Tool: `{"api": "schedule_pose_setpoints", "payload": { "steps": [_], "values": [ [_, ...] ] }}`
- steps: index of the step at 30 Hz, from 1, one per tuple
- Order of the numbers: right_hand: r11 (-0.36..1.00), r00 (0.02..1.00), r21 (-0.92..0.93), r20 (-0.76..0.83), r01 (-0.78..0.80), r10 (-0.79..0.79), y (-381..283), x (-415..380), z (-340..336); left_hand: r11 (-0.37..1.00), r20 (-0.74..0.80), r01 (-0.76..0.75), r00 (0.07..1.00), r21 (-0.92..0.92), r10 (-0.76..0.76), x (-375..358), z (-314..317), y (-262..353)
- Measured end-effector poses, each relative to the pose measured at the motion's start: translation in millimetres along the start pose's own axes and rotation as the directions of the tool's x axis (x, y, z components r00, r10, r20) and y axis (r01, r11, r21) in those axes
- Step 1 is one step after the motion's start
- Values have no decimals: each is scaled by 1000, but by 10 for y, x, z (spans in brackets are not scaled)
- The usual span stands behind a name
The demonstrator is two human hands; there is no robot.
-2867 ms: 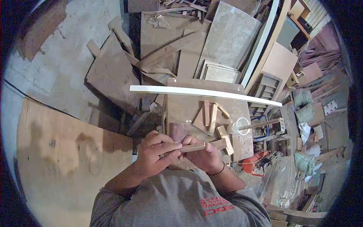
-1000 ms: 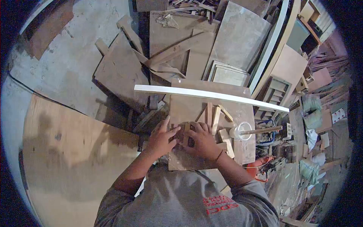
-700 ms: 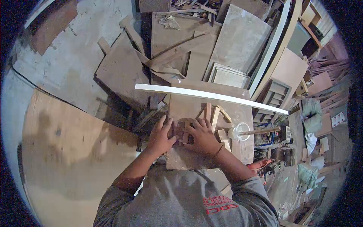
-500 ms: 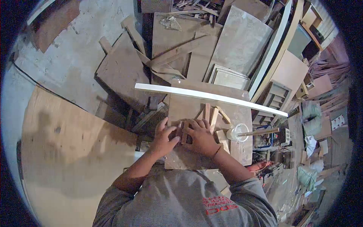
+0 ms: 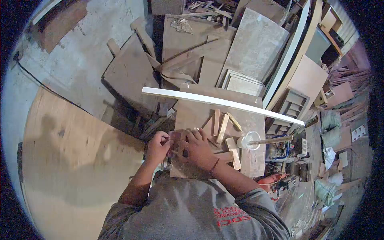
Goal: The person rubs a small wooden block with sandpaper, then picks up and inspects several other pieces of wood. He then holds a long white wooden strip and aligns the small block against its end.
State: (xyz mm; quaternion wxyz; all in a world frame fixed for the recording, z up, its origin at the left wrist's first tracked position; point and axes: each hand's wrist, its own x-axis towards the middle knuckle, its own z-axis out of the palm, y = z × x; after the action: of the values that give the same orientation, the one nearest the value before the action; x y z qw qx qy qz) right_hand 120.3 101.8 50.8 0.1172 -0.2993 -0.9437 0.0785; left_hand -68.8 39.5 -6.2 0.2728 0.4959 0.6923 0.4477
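Observation:
My left hand (image 5: 158, 147) and my right hand (image 5: 197, 150) are together at the near left edge of a small brown work board (image 5: 191, 114). Between them they hold a small reddish-brown wood piece (image 5: 176, 137) with a light wood strip (image 5: 181, 149) standing across it. My left fingers pinch the piece's left side; my right hand presses over the strip from the right. Several short light wood offcuts (image 5: 222, 128) lie on the board just right of my hands.
A long white strip (image 5: 224, 103) lies across the board's far edge. A clear round container (image 5: 248, 140) with a stick in it sits at the board's right. A large plywood sheet (image 5: 68, 160) lies to the left. Scrap boards (image 5: 192, 48) pile up behind, tools and clutter to the right.
Earlier my hands held a wood strip up near my chest. They then went down onto the board, and now they have shifted left to its near edge, gripping the small pieces.

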Motion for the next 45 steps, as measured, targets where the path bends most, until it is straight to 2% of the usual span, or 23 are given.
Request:
{"api": "schedule_pose_setpoints", "payload": {
  "steps": [2, 5, 8, 10, 14, 17, 20, 23, 26, 29, 32, 38, 40, 43, 44, 45],
  "values": [
    [1000, 1000, -4, 14, -7, 7, -26, 9, -5, 996, 45, 52, 997, 77, -56, -4, -12, -143],
    [999, 998, -37, 64, -20, 22, 4, 10, -40, 987, -8, -126, 992, 103, 127, -35, 96, -327],
    [998, 994, -48, 92, -49, 53, 61, -64, -86, 995, 74, -93, 993, 33, 91, -56, 70, -118],
    [997, 998, -70, 49, -43, 47, 105, -108, -84, 987, 56, -111, 993, 115, 106, -72, 86, -12],
    [985, 991, -166, 112, -48, 68, 140, -134, -157, 953, 51, -176, 984, 246, 168, -74, 149, 72],
    [988, 991, -150, 116, -46, 64, 161, -160, -171, 974, 32, -123, 992, 192, 119, -42, 193, 77],
    [987, 983, -147, 159, -63, 87, 157, -159, -189, 984, 60, 18, 998, 177, -29, -46, 203, 60],
    [989, 988, -125, 125, -76, 91, 150, -155, -176, 988, 27, -117, 993, 103, 115, -61, 197, -26],
    [990, 991, -121, 106, -72, 85, 179, -175, -159, 946, 110, -304, 950, 111, 293, -16, 113, -190],
    [989, 987, -127, 134, -75, 92, 187, -180, -196, 904, 255, -372, 914, 212, 316, 45, -64, -135],
    [994, 989, -84, 125, -66, 76, 204, -186, -247, 879, 357, -372, 897, 298, 259, 72, -212, -45],
    [995, 990, 17, 103, -98, 95, 185, -156, -272, 818, 437, -389, 879, 424, 192, 110, -326, 212],
    [991, 988, 59, 108, -119, 112, 149, -131, -268, 783, 429, -415, 878, 463, 212, 105, -305, 200],
    [999, 991, 36, 135, -19, 14, 125, -108, -147, 760, 419, -419, 883, 496, 213, 84, -284, 189],
    [999, 990, 34, 137, -29, 24, 112, -102, -135, 757, 417, -416, 885, 503, 209, 76, -280, 187],
    [999, 990, 32, 139, -36, 31, 103, -91, -129, 837, 368, -341, 912, 428, 184, 60, -267, 173]
  ]
}}
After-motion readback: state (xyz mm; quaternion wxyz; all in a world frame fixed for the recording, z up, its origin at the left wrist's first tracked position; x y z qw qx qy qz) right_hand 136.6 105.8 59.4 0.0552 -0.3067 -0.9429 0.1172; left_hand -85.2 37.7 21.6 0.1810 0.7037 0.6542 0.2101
